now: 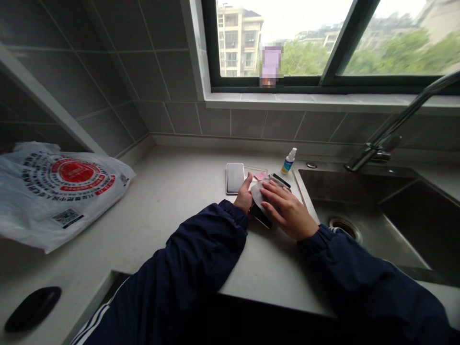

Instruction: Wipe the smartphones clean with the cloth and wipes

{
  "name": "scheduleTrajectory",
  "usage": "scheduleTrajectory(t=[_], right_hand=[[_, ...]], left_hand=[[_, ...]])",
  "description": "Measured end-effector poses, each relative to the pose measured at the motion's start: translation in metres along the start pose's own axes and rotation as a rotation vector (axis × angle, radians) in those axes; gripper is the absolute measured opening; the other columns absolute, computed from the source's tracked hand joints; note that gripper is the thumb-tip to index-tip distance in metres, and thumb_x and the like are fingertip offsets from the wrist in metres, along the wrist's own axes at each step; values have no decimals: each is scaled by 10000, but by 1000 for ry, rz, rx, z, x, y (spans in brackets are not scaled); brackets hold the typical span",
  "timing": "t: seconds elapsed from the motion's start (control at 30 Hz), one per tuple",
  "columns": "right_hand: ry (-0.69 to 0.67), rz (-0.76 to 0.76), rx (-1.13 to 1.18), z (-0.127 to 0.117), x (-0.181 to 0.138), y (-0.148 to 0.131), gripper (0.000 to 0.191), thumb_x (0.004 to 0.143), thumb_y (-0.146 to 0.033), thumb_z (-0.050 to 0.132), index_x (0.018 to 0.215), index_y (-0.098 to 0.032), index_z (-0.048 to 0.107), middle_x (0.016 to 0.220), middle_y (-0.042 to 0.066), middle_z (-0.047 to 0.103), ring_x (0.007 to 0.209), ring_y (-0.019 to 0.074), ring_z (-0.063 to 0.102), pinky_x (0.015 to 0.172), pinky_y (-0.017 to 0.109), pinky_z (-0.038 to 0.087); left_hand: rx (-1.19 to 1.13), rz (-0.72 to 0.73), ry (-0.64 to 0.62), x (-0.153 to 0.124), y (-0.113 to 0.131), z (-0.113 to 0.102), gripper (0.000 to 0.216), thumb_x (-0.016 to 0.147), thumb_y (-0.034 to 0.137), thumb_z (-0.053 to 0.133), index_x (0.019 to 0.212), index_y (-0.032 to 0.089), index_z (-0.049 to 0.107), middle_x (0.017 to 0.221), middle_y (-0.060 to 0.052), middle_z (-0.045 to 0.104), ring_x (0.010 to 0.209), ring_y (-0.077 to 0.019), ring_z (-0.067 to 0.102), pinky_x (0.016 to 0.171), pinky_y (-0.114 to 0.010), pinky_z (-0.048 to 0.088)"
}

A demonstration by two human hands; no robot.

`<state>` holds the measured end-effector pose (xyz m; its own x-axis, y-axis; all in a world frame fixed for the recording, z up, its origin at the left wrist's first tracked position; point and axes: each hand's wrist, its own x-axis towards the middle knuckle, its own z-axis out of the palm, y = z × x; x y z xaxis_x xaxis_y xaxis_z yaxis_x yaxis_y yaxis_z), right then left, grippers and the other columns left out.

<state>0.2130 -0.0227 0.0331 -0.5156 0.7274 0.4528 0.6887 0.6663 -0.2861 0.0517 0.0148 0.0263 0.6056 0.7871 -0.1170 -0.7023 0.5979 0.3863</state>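
My left hand (244, 196) grips a dark, flat phone (261, 217) from its left side, thumb pointing up; the other fingers are hidden. A white wiping cloth (256, 193) lies over the phone's face, pressed there by the fingers of my right hand (285, 206). Just past my fingers a black edge (280, 180) shows; I cannot tell if it is the same phone or another thing. Left of my hands, a second phone with a grey face (235, 178) lies flat on the counter. Behind the cloth is a small pink piece (260, 176).
A small white-capped bottle (288, 162) stands upright near the sink (359, 196). The tap (366, 155) rises behind the basin. On the left a printed plastic bag (68, 191) covers part of the counter (172, 182). A black oval object (33, 309) lies at the near left.
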Motion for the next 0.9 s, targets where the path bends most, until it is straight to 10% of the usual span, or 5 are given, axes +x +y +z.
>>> scheduleTrajectory(t=[0.37,0.9], right_hand=[[-25,205,-113,6,-1,10,636,1042,-503,363,1603,-210,301,1679,134,236,1556,357,206,1191,664,275],[-122,8,17,1,0,-1,502,1032,-448,458,1495,-253,473,1644,113,349,1551,332,231,1199,681,240]], left_hand=[[72,-117,-88,-2,2,1,880,966,735,177,1482,100,501,1208,-157,719,1206,-301,651,1126,-391,400],[21,52,101,0,-3,11,799,981,690,291,1380,64,586,1104,-181,749,1121,-320,697,1097,-451,447]])
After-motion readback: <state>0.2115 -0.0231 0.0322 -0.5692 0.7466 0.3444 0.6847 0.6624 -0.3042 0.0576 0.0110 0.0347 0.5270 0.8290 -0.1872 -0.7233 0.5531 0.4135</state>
